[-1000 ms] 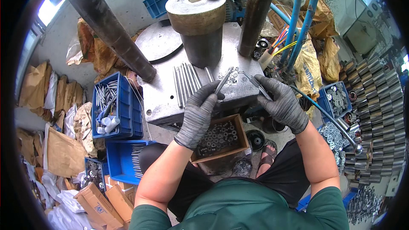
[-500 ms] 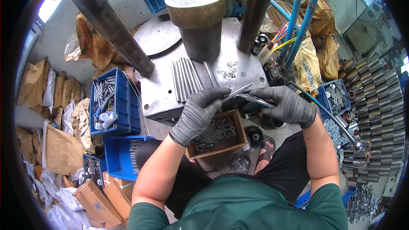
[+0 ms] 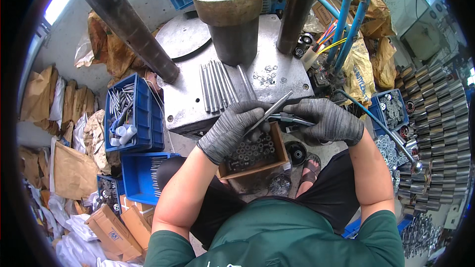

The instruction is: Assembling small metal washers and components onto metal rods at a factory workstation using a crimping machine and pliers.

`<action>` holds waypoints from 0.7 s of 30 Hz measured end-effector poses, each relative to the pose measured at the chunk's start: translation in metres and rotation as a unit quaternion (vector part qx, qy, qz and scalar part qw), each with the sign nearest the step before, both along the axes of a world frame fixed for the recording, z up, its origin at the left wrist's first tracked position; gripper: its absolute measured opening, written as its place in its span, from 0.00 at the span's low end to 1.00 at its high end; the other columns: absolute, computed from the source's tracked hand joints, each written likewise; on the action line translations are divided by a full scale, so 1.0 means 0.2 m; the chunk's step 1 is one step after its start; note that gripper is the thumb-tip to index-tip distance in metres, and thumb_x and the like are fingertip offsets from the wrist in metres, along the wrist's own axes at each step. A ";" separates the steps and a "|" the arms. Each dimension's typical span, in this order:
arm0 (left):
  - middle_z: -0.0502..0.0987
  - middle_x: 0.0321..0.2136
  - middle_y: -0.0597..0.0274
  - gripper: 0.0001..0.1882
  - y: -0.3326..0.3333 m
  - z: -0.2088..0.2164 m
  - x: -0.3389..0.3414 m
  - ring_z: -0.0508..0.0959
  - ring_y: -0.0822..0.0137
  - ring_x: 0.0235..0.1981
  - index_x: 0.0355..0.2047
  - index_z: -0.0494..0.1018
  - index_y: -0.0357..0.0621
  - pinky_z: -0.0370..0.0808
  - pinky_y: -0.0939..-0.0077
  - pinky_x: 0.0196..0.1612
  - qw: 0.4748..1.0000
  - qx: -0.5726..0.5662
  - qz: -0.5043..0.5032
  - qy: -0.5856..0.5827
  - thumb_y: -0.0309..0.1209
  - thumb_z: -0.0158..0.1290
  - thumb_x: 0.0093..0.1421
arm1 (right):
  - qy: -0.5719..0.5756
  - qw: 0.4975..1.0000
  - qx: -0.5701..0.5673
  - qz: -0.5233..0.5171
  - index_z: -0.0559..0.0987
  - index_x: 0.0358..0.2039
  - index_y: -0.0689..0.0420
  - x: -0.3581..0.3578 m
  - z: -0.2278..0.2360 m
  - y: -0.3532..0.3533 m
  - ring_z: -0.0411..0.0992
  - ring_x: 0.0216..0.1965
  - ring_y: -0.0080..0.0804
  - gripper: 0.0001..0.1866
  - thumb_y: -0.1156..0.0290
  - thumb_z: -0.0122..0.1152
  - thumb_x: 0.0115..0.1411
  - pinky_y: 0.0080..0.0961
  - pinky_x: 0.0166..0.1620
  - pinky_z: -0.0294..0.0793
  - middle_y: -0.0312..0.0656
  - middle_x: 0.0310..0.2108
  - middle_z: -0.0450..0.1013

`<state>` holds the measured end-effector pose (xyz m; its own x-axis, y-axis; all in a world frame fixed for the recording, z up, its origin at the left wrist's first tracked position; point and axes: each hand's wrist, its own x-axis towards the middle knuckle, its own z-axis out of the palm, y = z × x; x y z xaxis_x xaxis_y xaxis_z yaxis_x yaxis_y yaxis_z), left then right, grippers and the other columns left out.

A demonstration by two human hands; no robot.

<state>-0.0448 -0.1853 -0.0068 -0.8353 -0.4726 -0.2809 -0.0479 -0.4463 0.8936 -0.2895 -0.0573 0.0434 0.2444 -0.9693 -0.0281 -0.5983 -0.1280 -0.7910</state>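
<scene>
My left hand [image 3: 228,127], in a grey knit glove, is closed around a slim metal shaft [image 3: 280,103]. The shaft slants up to the right across the front edge of the metal plate [image 3: 184,110]. My right hand [image 3: 330,119], gloved alike, grips pliers [image 3: 293,118] whose jaw end points left toward the shaft. Whether the jaws touch it I cannot tell. Several similar shafts [image 3: 216,89] lie side by side on the plate, and a single shaft [image 3: 245,82] lies apart. Right of that are scattered small rings [image 3: 266,76].
A thick steel cylinder [image 3: 230,34] stands on the plate between two dark posts [image 3: 131,29]. Below my hands sits a cardboard box [image 3: 282,148] of small round parts. Blue bins [image 3: 143,118] stand at left; stacked metal tubes [image 3: 430,133] and a ball-ended lever [image 3: 416,167] are at right.
The shaft in my left hand has tilted more steeply, its tip rising. My right hand with the pliers has moved slightly, and the whole view has shifted a little.
</scene>
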 end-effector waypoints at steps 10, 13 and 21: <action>0.80 0.27 0.61 0.17 0.00 0.01 0.00 0.74 0.76 0.17 0.51 0.74 0.37 0.70 0.87 0.21 1.000 -0.003 -0.009 0.017 0.38 0.51 0.71 | -0.028 1.000 0.014 0.003 0.76 0.58 0.60 -0.01 -0.05 0.01 0.77 0.51 0.38 0.30 0.75 0.68 0.53 0.32 0.56 0.75 0.48 0.50 0.78; 0.80 0.28 0.60 0.17 0.00 0.00 0.01 0.75 0.76 0.19 0.51 0.74 0.38 0.71 0.87 0.22 0.999 -0.010 0.028 0.010 0.38 0.51 0.71 | -0.180 0.970 0.162 -0.020 0.73 0.60 0.62 0.00 -0.01 0.03 0.76 0.44 0.30 0.33 0.68 0.71 0.54 0.27 0.49 0.76 0.41 0.45 0.78; 0.79 0.28 0.64 0.17 -0.05 0.04 0.09 0.75 0.77 0.21 0.51 0.75 0.37 0.71 0.85 0.24 0.992 -0.081 0.096 -0.005 0.34 0.57 0.65 | -0.326 0.909 0.247 -0.076 0.71 0.61 0.61 0.06 0.02 0.04 0.75 0.39 0.22 0.34 0.67 0.71 0.54 0.21 0.43 0.75 0.35 0.38 0.75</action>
<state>-0.0264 -0.1952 0.0002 -0.7237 -0.6617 -0.1959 0.0155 -0.2995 0.9540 -0.2766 -0.0484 0.0474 0.2298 -0.9019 -0.3657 0.0374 0.3837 -0.9227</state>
